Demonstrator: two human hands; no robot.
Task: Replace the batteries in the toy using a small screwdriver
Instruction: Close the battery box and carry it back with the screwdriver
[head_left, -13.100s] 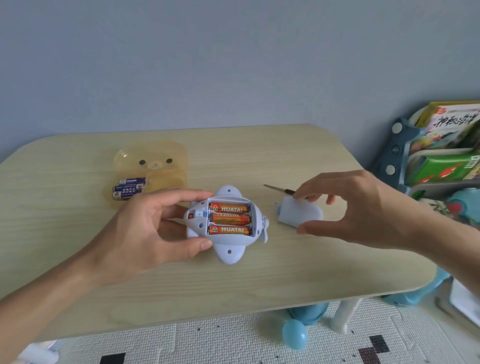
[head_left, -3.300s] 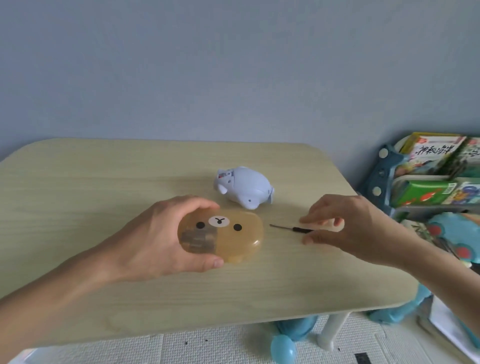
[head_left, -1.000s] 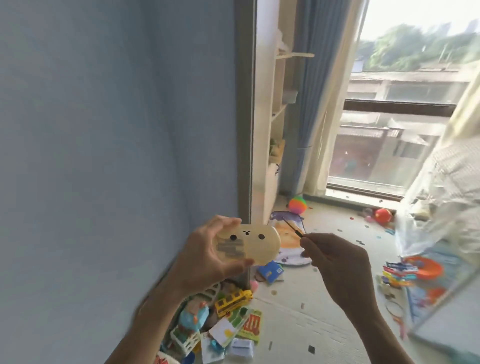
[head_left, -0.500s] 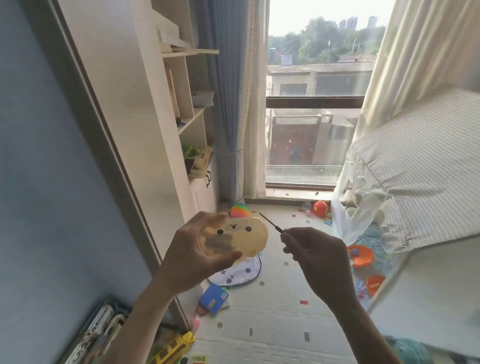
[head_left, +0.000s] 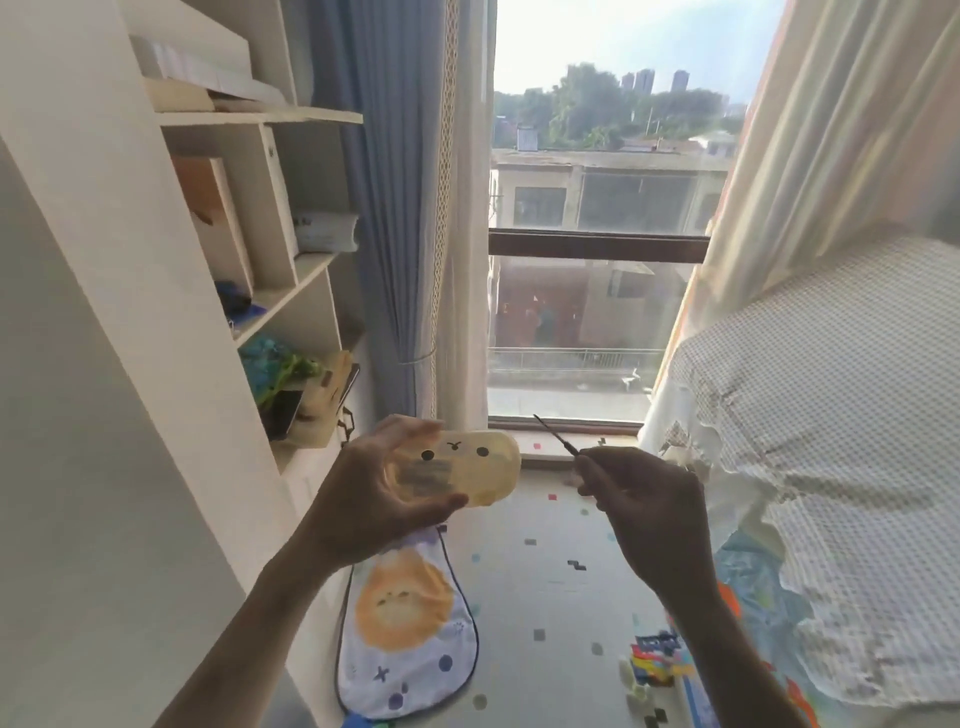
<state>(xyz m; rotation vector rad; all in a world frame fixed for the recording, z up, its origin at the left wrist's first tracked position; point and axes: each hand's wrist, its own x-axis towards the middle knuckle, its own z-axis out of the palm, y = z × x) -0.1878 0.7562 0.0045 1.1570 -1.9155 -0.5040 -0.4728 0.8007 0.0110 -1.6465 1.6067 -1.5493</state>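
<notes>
My left hand grips a translucent yellow bear-face case, held up in the air at the middle of the view; dark batteries show through its wall. Just to its right, my right hand pinches a small screwdriver whose thin shaft points up and to the left. The two hands stay apart, a short gap between case and screwdriver tip. The toy and the table are out of view.
A white bookshelf stands at the left, a window with curtains straight ahead, a checked-cloth bed at the right. On the floor lie a round play mat and small toys.
The view has swung from the table, past the wall and shelf, toward the window. Both hands stay raised with the case and screwdriver in the same grip.
</notes>
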